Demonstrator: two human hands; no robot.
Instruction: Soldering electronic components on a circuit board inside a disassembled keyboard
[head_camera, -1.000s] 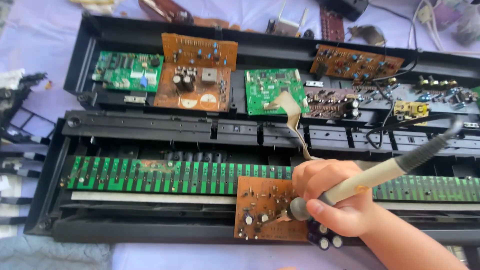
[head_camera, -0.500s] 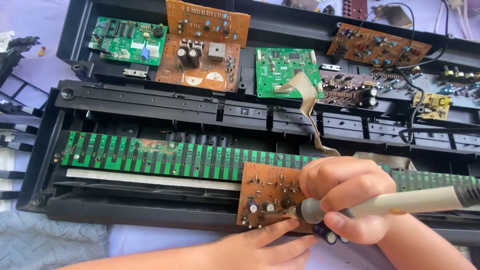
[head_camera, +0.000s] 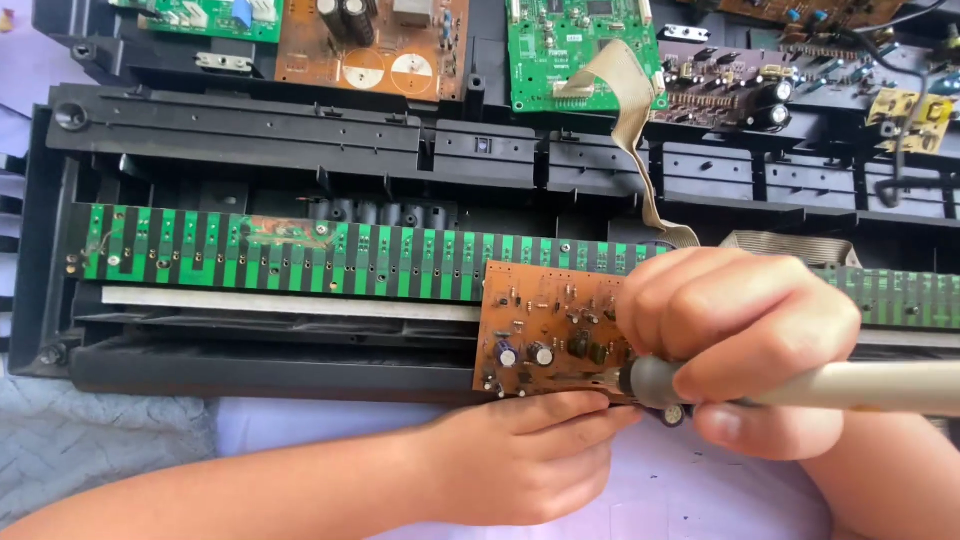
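A small orange circuit board (head_camera: 540, 325) with capacitors rests on the front edge of an opened black keyboard chassis (head_camera: 240, 130). My left hand (head_camera: 520, 455) grips the board's lower edge from below. My right hand (head_camera: 745, 330) is closed around a grey-handled soldering iron (head_camera: 860, 385), its front end against the board's right side; the tip is hidden by my fingers. Behind the board runs a long green key-contact strip (head_camera: 300, 255).
Along the chassis back sit a green board (head_camera: 575, 45), an orange board (head_camera: 375, 45) and a dark board with capacitors (head_camera: 725, 90). A beige ribbon cable (head_camera: 635, 120) curves down to the contact strip. Lilac cloth (head_camera: 700, 500) lies under the chassis.
The view has moved closer and lower. My left hand came in from below and took hold of the small orange board's lower edge. The iron's handle swung from upright-diagonal to level.
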